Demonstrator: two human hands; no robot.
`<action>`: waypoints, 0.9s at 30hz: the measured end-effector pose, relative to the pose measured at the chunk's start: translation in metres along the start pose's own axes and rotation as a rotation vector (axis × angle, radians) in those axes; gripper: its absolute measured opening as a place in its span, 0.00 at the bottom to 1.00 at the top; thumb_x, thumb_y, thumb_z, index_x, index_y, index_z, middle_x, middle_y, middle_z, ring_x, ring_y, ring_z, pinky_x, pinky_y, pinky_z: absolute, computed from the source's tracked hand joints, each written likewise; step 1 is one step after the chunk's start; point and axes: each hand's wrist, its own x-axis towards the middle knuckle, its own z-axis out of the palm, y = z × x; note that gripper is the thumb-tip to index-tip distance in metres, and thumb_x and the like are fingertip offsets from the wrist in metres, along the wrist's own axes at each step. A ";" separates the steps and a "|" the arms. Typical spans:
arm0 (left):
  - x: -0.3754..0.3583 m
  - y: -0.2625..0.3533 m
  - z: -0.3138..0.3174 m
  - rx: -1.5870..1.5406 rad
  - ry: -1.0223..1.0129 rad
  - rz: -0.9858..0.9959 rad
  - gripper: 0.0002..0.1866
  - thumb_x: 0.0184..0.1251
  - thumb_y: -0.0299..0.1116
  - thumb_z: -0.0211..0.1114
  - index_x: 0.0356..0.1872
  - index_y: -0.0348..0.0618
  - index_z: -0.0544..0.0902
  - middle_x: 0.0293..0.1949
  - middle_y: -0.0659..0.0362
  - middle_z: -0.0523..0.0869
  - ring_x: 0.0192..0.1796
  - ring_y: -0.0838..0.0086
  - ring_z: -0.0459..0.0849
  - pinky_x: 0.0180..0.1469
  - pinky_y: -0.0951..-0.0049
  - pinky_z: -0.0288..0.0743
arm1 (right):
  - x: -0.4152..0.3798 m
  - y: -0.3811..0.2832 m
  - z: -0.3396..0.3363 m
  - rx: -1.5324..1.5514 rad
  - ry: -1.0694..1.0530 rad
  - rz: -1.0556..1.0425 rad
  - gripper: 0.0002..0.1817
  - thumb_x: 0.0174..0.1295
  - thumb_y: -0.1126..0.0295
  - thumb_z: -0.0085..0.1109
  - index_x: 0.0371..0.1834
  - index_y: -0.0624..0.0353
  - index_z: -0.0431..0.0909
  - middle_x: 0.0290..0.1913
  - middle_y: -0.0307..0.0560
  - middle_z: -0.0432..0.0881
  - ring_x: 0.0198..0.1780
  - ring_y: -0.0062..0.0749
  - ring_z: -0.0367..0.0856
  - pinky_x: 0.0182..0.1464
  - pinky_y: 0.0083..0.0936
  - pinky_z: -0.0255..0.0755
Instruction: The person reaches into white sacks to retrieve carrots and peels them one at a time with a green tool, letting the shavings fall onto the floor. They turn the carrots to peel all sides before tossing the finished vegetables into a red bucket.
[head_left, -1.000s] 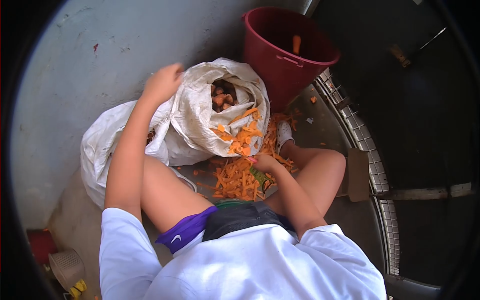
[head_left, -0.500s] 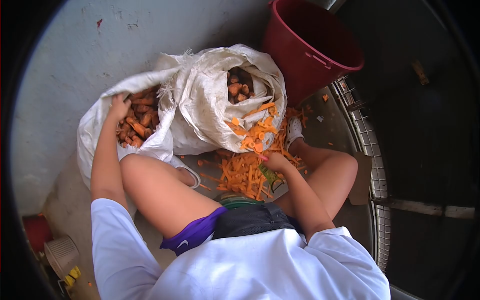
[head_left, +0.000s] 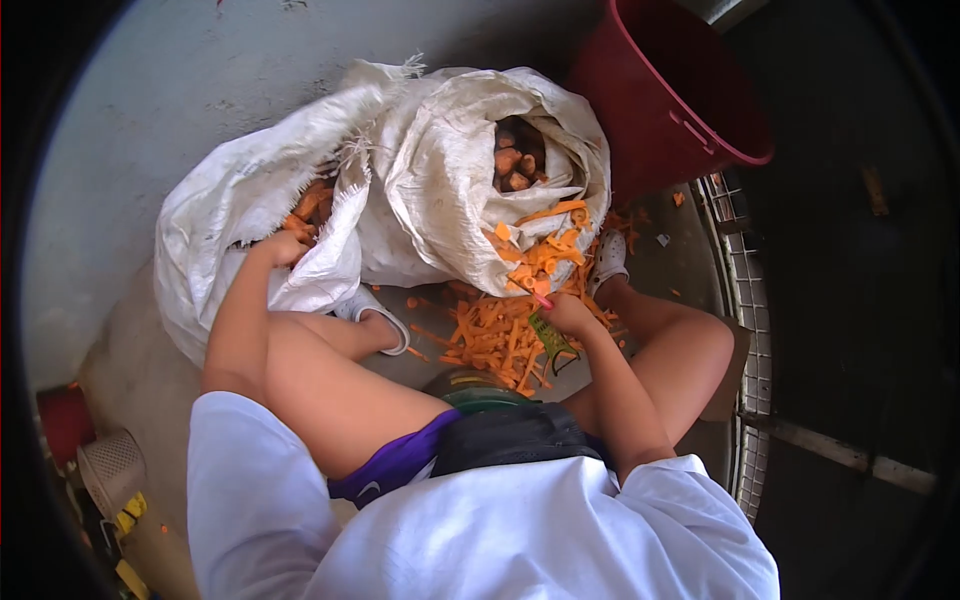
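Note:
My left hand (head_left: pixel 283 248) reaches into the mouth of the left white woven sack (head_left: pixel 215 225), against the reddish-orange carrots (head_left: pixel 312 205). Its fingertips are hidden among the carrots and the sack's folds. In my right hand (head_left: pixel 570 314), closed fingers hold a green peeler (head_left: pixel 553 343), which hangs below the hand, and a small knife (head_left: pixel 541 300) with a red handle, its thin blade pointing up and left. Under and beside that hand lies a pile of orange carrot peelings and trimmings (head_left: pixel 495 335).
A second white sack (head_left: pixel 430 170) holds more carrots (head_left: pixel 517 165), with peelings on its rolled rim. Behind it stands a large red bucket (head_left: pixel 650 130). Wire grating (head_left: pixel 750 290) runs along the right. A perforated basket (head_left: pixel 110 470) and a smaller red container (head_left: pixel 66 422) sit at lower left.
My left hand has moved down and right inside the left sack, whose upper edge now covers more carrots. The right hand keeps its hold. The whole view has shifted slightly.

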 end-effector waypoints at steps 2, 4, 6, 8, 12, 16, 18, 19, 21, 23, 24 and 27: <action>0.099 -0.084 0.040 0.308 -0.002 0.112 0.21 0.49 0.41 0.57 0.46 0.43 0.77 0.48 0.50 0.76 0.47 0.63 0.77 0.49 0.70 0.68 | 0.008 0.001 0.005 0.010 0.009 -0.028 0.15 0.48 0.61 0.51 0.32 0.62 0.76 0.30 0.56 0.78 0.34 0.45 0.77 0.37 0.35 0.68; 0.087 -0.062 0.059 0.242 0.067 -0.101 0.22 0.52 0.42 0.55 0.47 0.42 0.76 0.50 0.50 0.75 0.50 0.63 0.75 0.52 0.69 0.65 | 0.010 -0.001 0.010 -0.031 -0.013 -0.027 0.15 0.48 0.61 0.51 0.32 0.61 0.76 0.30 0.56 0.78 0.33 0.45 0.77 0.37 0.35 0.68; 0.064 -0.007 0.094 0.174 0.137 -0.311 0.22 0.54 0.44 0.52 0.48 0.42 0.75 0.51 0.51 0.74 0.53 0.63 0.73 0.55 0.68 0.62 | 0.010 -0.004 0.011 -0.068 -0.031 -0.022 0.15 0.48 0.61 0.51 0.32 0.61 0.76 0.30 0.56 0.78 0.33 0.45 0.77 0.37 0.36 0.68; 0.047 0.032 0.119 0.105 0.208 -0.518 0.23 0.56 0.45 0.50 0.49 0.42 0.74 0.53 0.51 0.72 0.56 0.63 0.71 0.58 0.67 0.59 | 0.006 -0.008 0.008 -0.098 -0.045 -0.015 0.15 0.48 0.61 0.51 0.33 0.61 0.77 0.29 0.56 0.78 0.33 0.44 0.77 0.36 0.36 0.68; 0.061 0.033 0.150 0.102 0.153 -0.348 0.19 0.57 0.34 0.53 0.50 0.41 0.73 0.54 0.54 0.71 0.55 0.63 0.72 0.54 0.66 0.67 | 0.004 -0.005 0.006 -0.056 -0.024 -0.021 0.16 0.48 0.60 0.50 0.33 0.60 0.77 0.29 0.56 0.78 0.33 0.44 0.77 0.36 0.36 0.68; 0.053 0.031 0.118 0.625 -0.102 -0.143 0.21 0.53 0.35 0.54 0.48 0.37 0.74 0.51 0.51 0.74 0.53 0.60 0.73 0.54 0.65 0.66 | 0.011 0.003 0.010 -0.100 -0.020 -0.036 0.16 0.48 0.60 0.51 0.33 0.60 0.76 0.29 0.56 0.78 0.33 0.44 0.77 0.36 0.36 0.68; 0.062 -0.006 0.097 -0.269 0.040 -0.272 0.16 0.50 0.33 0.53 0.35 0.32 0.79 0.36 0.47 0.81 0.35 0.58 0.81 0.34 0.53 0.73 | 0.012 0.005 0.011 -0.100 -0.007 -0.051 0.15 0.48 0.60 0.51 0.33 0.60 0.76 0.29 0.55 0.78 0.33 0.45 0.77 0.36 0.36 0.68; 0.073 -0.023 0.090 -0.416 0.156 -0.309 0.11 0.50 0.32 0.52 0.29 0.35 0.77 0.27 0.50 0.80 0.23 0.64 0.80 0.25 0.57 0.73 | 0.009 0.003 0.009 -0.092 0.000 -0.062 0.15 0.48 0.60 0.51 0.33 0.60 0.76 0.28 0.55 0.78 0.33 0.45 0.76 0.37 0.36 0.68; 0.084 -0.046 0.077 -0.933 0.377 -0.268 0.08 0.52 0.33 0.50 0.28 0.41 0.74 0.22 0.57 0.77 0.20 0.71 0.73 0.20 0.66 0.71 | 0.008 0.003 0.011 -0.073 0.018 -0.076 0.15 0.48 0.61 0.51 0.32 0.60 0.76 0.29 0.55 0.78 0.33 0.46 0.76 0.37 0.36 0.68; 0.110 -0.084 0.073 -0.915 0.690 -0.215 0.15 0.51 0.38 0.53 0.39 0.42 0.75 0.31 0.55 0.78 0.33 0.67 0.78 0.36 0.58 0.73 | 0.011 0.005 0.013 -0.052 0.042 -0.077 0.14 0.48 0.61 0.51 0.32 0.61 0.75 0.29 0.55 0.78 0.33 0.46 0.76 0.37 0.37 0.68; 0.108 -0.084 0.071 -0.763 0.797 -0.333 0.17 0.51 0.40 0.53 0.41 0.43 0.74 0.35 0.54 0.77 0.37 0.66 0.77 0.40 0.58 0.72 | 0.010 0.005 0.013 -0.064 0.053 -0.079 0.14 0.48 0.61 0.51 0.31 0.61 0.75 0.29 0.55 0.78 0.33 0.46 0.76 0.37 0.37 0.68; 0.075 -0.070 0.055 -0.467 1.001 -0.636 0.22 0.51 0.44 0.53 0.47 0.45 0.72 0.48 0.51 0.72 0.49 0.62 0.72 0.51 0.59 0.66 | 0.005 0.006 0.011 -0.069 0.080 -0.080 0.14 0.48 0.61 0.51 0.31 0.61 0.75 0.29 0.56 0.78 0.33 0.47 0.76 0.37 0.37 0.68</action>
